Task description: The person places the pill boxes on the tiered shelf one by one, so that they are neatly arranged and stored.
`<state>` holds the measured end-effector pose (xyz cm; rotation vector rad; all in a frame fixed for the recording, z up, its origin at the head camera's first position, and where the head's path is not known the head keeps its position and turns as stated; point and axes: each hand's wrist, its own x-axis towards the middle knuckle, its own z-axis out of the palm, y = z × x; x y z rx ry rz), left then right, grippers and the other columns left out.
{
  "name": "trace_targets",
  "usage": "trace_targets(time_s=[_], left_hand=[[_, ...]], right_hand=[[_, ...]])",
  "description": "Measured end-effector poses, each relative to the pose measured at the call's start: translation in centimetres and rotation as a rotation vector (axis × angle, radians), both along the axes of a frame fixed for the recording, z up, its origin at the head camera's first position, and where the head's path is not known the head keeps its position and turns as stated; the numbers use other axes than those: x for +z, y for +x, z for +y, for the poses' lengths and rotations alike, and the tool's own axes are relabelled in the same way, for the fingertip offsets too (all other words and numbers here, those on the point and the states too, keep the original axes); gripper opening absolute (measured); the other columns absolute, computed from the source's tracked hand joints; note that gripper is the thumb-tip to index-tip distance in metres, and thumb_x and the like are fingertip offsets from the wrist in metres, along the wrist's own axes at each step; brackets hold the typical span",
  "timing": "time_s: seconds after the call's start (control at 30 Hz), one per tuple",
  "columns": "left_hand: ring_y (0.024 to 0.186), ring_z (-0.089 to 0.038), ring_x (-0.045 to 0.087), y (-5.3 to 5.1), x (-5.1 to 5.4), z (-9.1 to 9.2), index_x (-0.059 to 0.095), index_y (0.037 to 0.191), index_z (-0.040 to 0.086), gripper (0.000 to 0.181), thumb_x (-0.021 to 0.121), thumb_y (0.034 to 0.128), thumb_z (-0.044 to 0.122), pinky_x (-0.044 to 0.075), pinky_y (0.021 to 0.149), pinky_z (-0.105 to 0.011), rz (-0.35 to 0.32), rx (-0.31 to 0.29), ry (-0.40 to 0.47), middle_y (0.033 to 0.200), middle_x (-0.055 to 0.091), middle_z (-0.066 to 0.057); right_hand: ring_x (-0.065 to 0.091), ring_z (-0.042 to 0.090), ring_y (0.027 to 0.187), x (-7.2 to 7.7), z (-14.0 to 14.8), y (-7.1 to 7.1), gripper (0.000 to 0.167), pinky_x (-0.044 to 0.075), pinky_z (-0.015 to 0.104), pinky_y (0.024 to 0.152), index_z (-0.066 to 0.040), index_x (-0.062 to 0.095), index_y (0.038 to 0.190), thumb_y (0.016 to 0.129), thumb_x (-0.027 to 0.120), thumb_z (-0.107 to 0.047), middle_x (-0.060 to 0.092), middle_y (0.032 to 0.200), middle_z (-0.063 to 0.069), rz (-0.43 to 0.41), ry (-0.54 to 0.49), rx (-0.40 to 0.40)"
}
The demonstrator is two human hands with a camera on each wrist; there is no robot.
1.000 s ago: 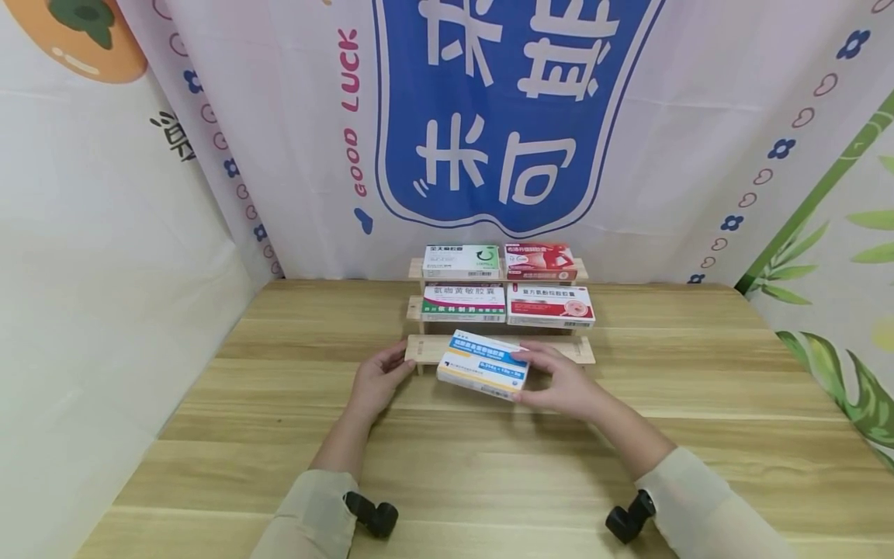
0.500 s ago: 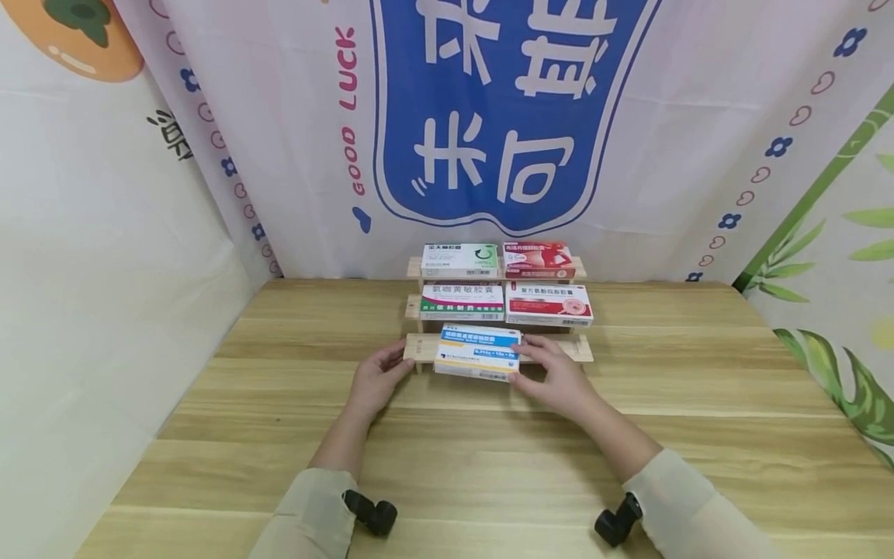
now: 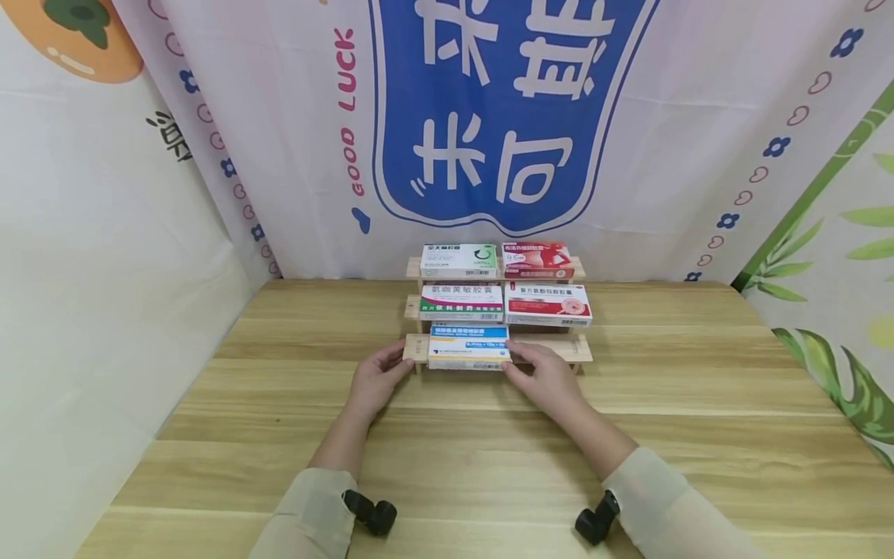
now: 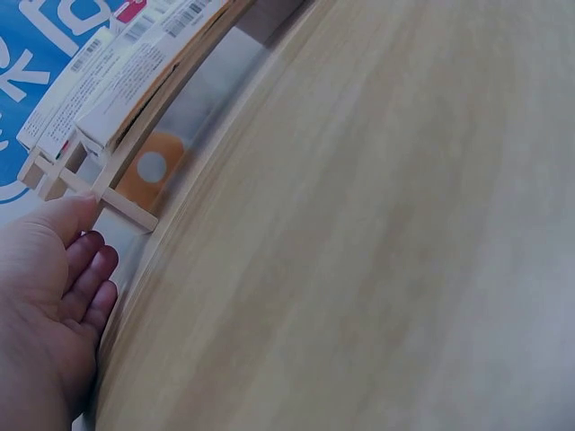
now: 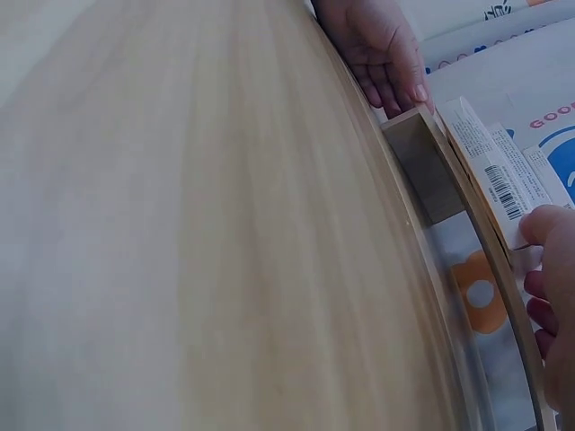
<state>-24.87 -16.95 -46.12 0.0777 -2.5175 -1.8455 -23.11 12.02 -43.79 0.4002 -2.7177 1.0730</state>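
Note:
A blue, white and yellow medicine box (image 3: pixel 468 347) lies flat on the left part of the lowest step of a three-tier wooden rack (image 3: pixel 555 346). My right hand (image 3: pixel 548 379) holds this box by its right end, thumb at the front edge and fingers farther back. In the right wrist view, the thumb (image 5: pixel 544 224) touches the box's end beside the barcode. My left hand (image 3: pixel 377 380) grips the rack's left end. The left wrist view shows the thumb (image 4: pixel 76 214) against the wooden end, with the other fingers bent below it.
On the middle step lie a white, pink and green box (image 3: pixel 462 303) and a white and red box (image 3: pixel 548 304). The top step bears a white and green box (image 3: pixel 459 261) and a red box (image 3: pixel 537 260). A printed cloth (image 3: pixel 300 155) hangs behind the wooden table (image 3: pixel 447 466).
My right hand has moved left with the blue and white medicine box, which has gone from tilted above the lowest step to lying straight on it. The left hand stays at the rack's end.

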Motion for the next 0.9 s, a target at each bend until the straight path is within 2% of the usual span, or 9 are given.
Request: trace_targets(time_s=[0.33, 0.57, 0.63, 0.73, 0.8, 0.9], left_hand=[[0.123, -0.031, 0.059, -0.1, -0.1, 0.2, 0.058, 0.133, 0.005, 0.044, 0.069, 0.0913, 0.015, 0.048, 0.106, -0.042, 0.015, -0.009, 0.000, 0.135, 0.061, -0.017], [0.124, -0.032, 0.058, 0.0, -0.2, 0.3, 0.059, 0.132, 0.004, 0.044, 0.070, 0.0903, 0.015, 0.047, 0.107, -0.042, 0.019, -0.010, 0.017, 0.135, 0.061, -0.017], [0.126, -0.031, 0.057, 0.0, -0.1, 0.1, 0.058, 0.133, 0.005, 0.045, 0.069, 0.0911, 0.018, 0.046, 0.109, -0.042, 0.009, -0.004, 0.020, 0.136, 0.060, -0.016], [0.130, -0.031, 0.053, 0.2, 0.1, -0.4, 0.056, 0.136, 0.005, 0.046, 0.065, 0.0946, 0.023, 0.044, 0.111, -0.044, -0.012, 0.013, 0.024, 0.140, 0.057, -0.015], [0.133, -0.030, 0.050, 0.2, 0.5, -1.0, 0.053, 0.138, 0.006, 0.045, 0.059, 0.0984, 0.028, 0.042, 0.113, -0.043, -0.039, 0.027, 0.050, 0.143, 0.055, -0.014], [0.138, -0.029, 0.046, 0.2, 1.4, -2.2, 0.048, 0.142, 0.006, 0.047, 0.046, 0.1038, 0.033, 0.038, 0.116, -0.042, -0.067, 0.030, 0.087, 0.149, 0.048, -0.012]], right_hand=[[0.068, 0.024, 0.108, -0.3, -0.6, -0.4, 0.041, 0.053, 0.043, 0.098, -0.013, 0.066, 0.127, 0.091, 0.069, -0.032, 0.069, 0.125, 0.009, 0.004, -0.037, -0.052], [0.066, 0.025, 0.113, -0.2, -0.2, -0.1, 0.045, 0.052, 0.044, 0.101, -0.016, 0.064, 0.131, 0.091, 0.069, -0.035, 0.066, 0.130, 0.008, -0.048, -0.088, -0.065], [0.063, 0.028, 0.119, 0.1, 0.4, 0.3, 0.044, 0.049, 0.047, 0.104, -0.016, 0.064, 0.130, 0.091, 0.069, -0.035, 0.065, 0.132, 0.009, -0.043, -0.114, -0.067], [0.058, 0.035, 0.124, 0.8, 2.0, 0.9, 0.041, 0.045, 0.053, 0.107, -0.014, 0.066, 0.127, 0.091, 0.070, -0.033, 0.064, 0.132, 0.013, 0.016, -0.135, -0.073], [0.055, 0.038, 0.126, 1.4, 3.4, 1.2, 0.039, 0.042, 0.057, 0.107, -0.012, 0.067, 0.125, 0.091, 0.069, -0.031, 0.064, 0.131, 0.016, 0.062, -0.145, -0.081], [0.052, 0.042, 0.127, 2.4, 6.1, 1.4, 0.041, 0.044, 0.061, 0.104, -0.010, 0.064, 0.127, 0.095, 0.063, -0.036, 0.061, 0.134, 0.018, 0.062, -0.157, -0.129]])
